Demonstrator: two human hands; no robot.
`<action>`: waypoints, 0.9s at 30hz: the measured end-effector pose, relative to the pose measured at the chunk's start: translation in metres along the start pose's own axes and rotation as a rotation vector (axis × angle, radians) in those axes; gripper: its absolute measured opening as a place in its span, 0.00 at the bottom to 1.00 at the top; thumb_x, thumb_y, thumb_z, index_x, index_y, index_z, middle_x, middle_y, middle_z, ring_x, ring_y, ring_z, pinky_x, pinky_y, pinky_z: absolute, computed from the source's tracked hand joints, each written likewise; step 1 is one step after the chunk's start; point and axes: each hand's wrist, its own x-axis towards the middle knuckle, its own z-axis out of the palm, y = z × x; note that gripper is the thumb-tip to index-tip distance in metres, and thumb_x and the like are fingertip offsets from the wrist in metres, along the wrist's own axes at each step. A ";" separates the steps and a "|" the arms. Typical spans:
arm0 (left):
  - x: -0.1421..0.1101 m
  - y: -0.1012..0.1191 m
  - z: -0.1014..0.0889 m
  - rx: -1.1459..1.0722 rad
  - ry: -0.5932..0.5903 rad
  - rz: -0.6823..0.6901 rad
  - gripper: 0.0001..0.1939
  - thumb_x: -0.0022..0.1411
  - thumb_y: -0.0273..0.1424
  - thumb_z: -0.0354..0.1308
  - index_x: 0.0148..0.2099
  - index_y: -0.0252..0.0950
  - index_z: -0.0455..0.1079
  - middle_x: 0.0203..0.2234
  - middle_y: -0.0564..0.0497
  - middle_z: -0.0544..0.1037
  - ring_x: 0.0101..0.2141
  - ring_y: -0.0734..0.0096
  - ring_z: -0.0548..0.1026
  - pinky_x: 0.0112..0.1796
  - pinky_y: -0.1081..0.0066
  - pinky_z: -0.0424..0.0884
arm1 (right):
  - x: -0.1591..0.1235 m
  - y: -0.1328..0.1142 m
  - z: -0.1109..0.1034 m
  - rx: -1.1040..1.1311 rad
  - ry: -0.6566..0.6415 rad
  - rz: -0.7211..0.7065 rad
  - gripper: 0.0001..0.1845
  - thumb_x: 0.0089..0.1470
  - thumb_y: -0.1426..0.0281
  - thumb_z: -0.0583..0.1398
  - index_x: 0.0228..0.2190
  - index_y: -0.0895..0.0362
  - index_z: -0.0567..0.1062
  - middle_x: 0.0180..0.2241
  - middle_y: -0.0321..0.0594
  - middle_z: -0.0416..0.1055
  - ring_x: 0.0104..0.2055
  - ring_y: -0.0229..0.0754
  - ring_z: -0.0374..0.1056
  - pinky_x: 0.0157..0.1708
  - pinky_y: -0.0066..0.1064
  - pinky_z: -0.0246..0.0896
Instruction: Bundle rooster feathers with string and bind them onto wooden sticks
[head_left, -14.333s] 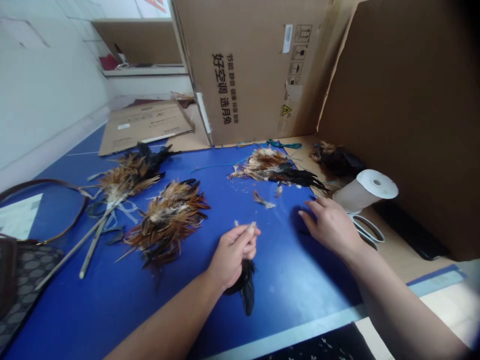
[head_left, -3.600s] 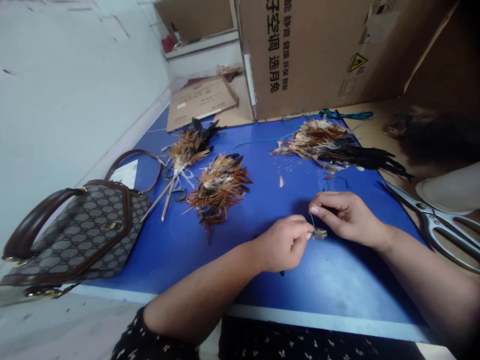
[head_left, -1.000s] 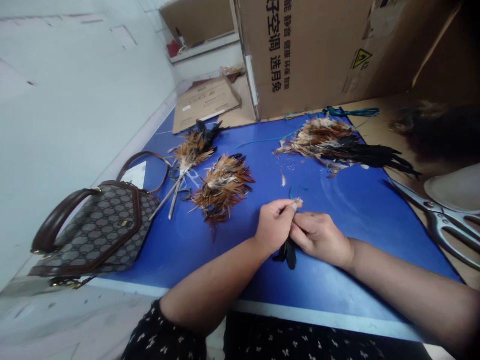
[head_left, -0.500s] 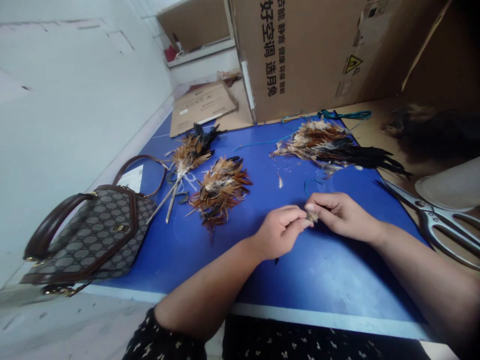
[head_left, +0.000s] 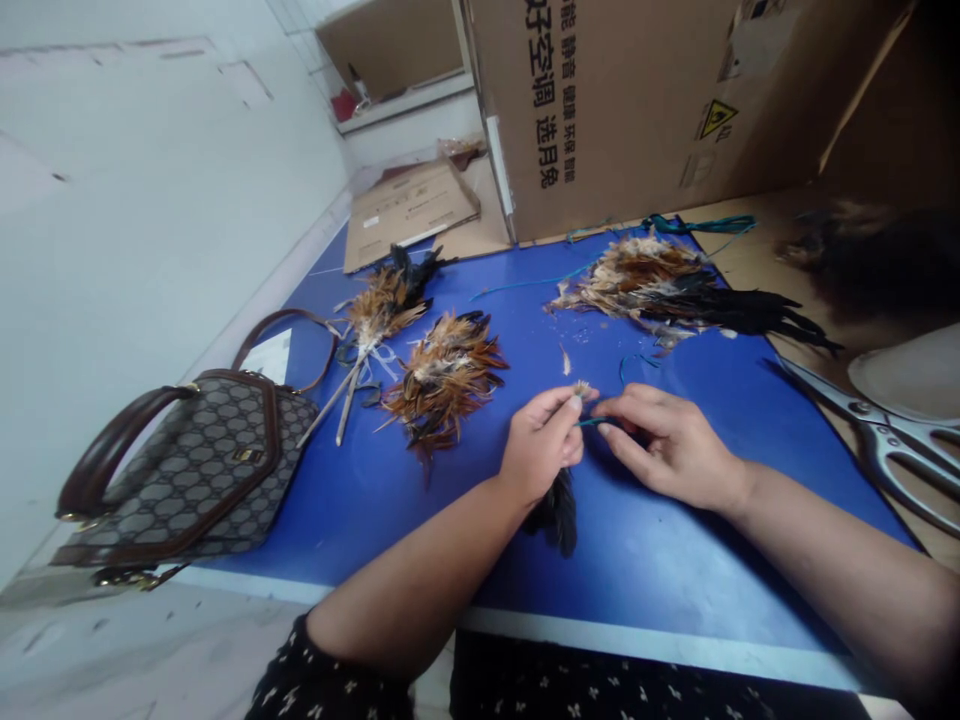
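Observation:
My left hand (head_left: 538, 450) is closed around a small bundle of black feathers (head_left: 556, 515). Its pale quill ends poke out above my thumb, and the dark feathers hang below my palm. Close on its right, the thumb and fingers of my right hand (head_left: 664, 445) pinch a teal string (head_left: 590, 422) that runs to the bundle. Past my hands lies a loose brown feather (head_left: 565, 360), with another piece of teal string (head_left: 637, 360) beside it. To the left rests a brown feather cluster (head_left: 446, 380).
A feather pile (head_left: 645, 275) lies at the back right, scissors (head_left: 892, 430) at the right edge. Farther left are a feather bunch on sticks (head_left: 382, 305) and a patterned handbag (head_left: 202, 460). A large cardboard box (head_left: 637, 110) stands behind the blue table mat (head_left: 420, 530).
My left hand has turned, so the quill ends point up and the black feathers show below. My right hand has separated slightly from it, with teal string now visible between them.

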 end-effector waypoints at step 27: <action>-0.001 -0.011 -0.010 0.212 -0.271 -0.048 0.18 0.64 0.44 0.67 0.44 0.34 0.72 0.18 0.61 0.63 0.18 0.83 0.60 0.23 0.76 0.59 | 0.006 -0.003 -0.006 0.542 0.085 0.532 0.18 0.63 0.54 0.65 0.31 0.55 0.79 0.27 0.35 0.72 0.28 0.35 0.63 0.30 0.29 0.60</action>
